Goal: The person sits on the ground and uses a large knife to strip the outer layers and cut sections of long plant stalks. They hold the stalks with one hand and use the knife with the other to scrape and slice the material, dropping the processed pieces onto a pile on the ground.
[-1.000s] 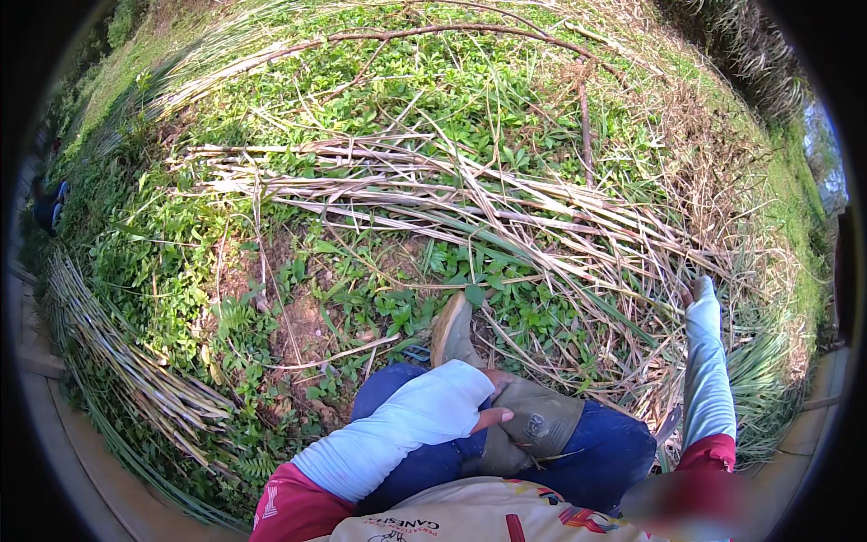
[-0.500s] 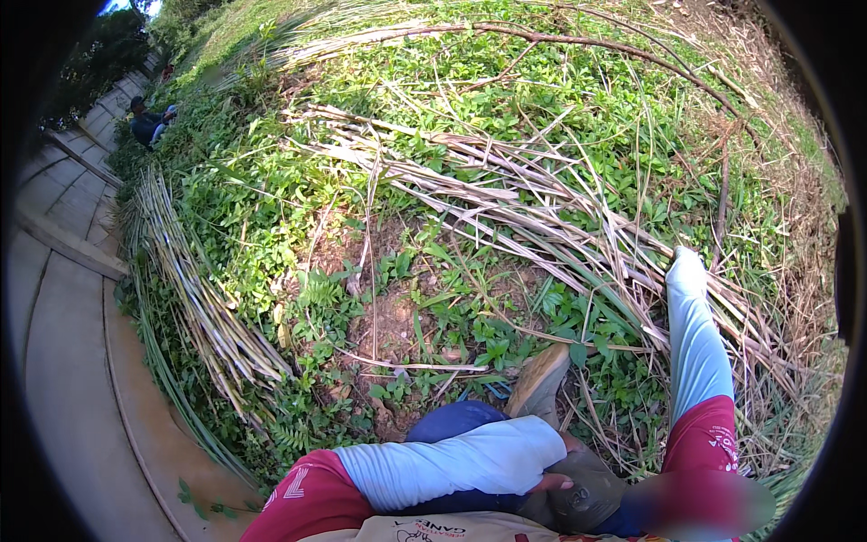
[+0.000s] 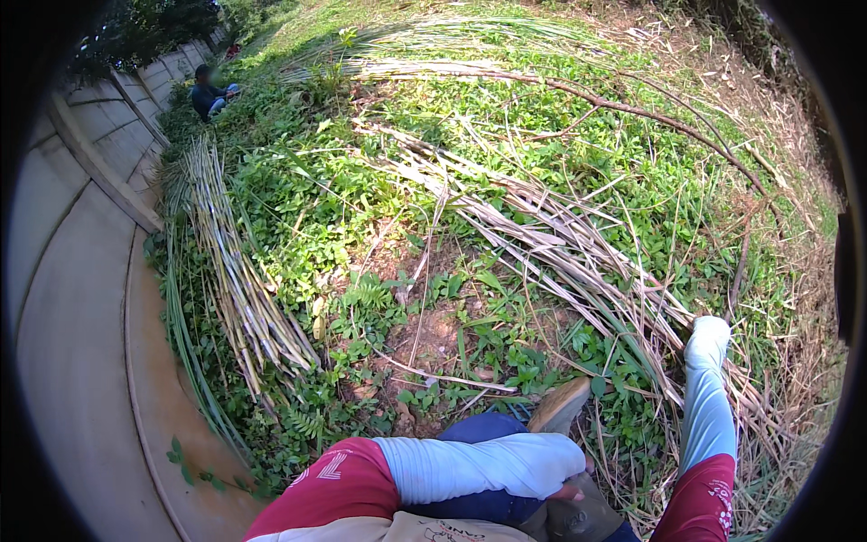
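Note:
At the right, my right hand [image 3: 711,331] is closed at the lower end of a long bundle of dry stalks [image 3: 560,237]. A pale blue sleeve runs down to the hand, and its fingers are mostly hidden. My left forearm lies across my dark blue trouser leg. Just beyond its cuff, my left hand [image 3: 574,488] rests against an olive boot [image 3: 578,513], with thumb and fingers apart as far as they show. Ahead of that hand, a grey and brown piece [image 3: 560,406], shaped like a boot toe, pokes out over the weeds.
A neat bundle of cut canes [image 3: 237,271] lies at the left beside a concrete wall [image 3: 81,361]. Far left, a person [image 3: 209,92] sits near the wall. A long bare branch [image 3: 650,113] curves across the back right. Low green weeds and brown soil [image 3: 432,339] fill the middle.
The view has shifted, so the ground and bundles appear farther right and the far bundles lower. My right hand remains at the dry stalks, and my left hand stays by the boot.

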Demonstrator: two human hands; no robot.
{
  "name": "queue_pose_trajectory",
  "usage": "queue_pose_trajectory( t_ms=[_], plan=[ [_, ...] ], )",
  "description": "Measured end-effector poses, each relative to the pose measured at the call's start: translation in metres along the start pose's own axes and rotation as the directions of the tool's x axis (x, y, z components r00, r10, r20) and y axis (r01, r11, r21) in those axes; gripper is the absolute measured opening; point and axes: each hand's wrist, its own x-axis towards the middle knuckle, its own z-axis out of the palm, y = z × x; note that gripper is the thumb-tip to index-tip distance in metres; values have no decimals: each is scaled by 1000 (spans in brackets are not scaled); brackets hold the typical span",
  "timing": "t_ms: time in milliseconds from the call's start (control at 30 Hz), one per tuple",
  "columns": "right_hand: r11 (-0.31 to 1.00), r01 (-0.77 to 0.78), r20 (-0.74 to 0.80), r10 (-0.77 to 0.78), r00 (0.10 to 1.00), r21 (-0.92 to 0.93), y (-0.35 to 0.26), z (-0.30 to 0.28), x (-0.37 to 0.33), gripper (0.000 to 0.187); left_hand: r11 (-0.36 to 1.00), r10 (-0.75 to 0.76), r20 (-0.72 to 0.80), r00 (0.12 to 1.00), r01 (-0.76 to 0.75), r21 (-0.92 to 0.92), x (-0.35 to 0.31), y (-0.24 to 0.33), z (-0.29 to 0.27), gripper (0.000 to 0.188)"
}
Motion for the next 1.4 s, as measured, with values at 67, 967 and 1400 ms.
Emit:
queue_pose_trajectory(
  t_ms=[67,967,1400],
  plan=[
    [988,-5,15,3,1000,157,-19,4,-1,33,1000,-5,3,1000,5,-9,-1,0,1,49],
    [270,-671,519,461,720,690,98,-5,83,21,997,29,-280,960,-49,-64,31,-51,48,53],
    [624,-2,117,-143,983,782,-21,-182,-140,23,899,427,-734,528,-340,278,-14,-25,48,30]
  ],
)
